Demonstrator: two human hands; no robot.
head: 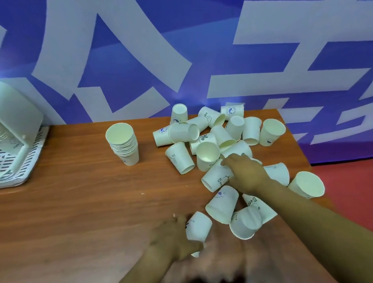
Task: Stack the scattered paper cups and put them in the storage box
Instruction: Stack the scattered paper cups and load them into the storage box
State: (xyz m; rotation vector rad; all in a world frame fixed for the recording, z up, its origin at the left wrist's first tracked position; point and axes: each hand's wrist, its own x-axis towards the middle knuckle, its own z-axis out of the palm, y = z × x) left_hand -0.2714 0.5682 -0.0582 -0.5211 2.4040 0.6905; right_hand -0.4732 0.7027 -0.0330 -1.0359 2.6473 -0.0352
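Several white paper cups lie scattered in a heap on the right half of the wooden table. An upright stack of cups stands apart to the left of the heap. My left hand grips a cup near the table's front. My right hand closes over a lying cup in the heap's middle. The white storage box sits at the far left, with stacked cups lying inside it.
A blue and white banner wall stands directly behind the table. The table's right edge runs close to the heap, and one cup lies over it above the red floor.
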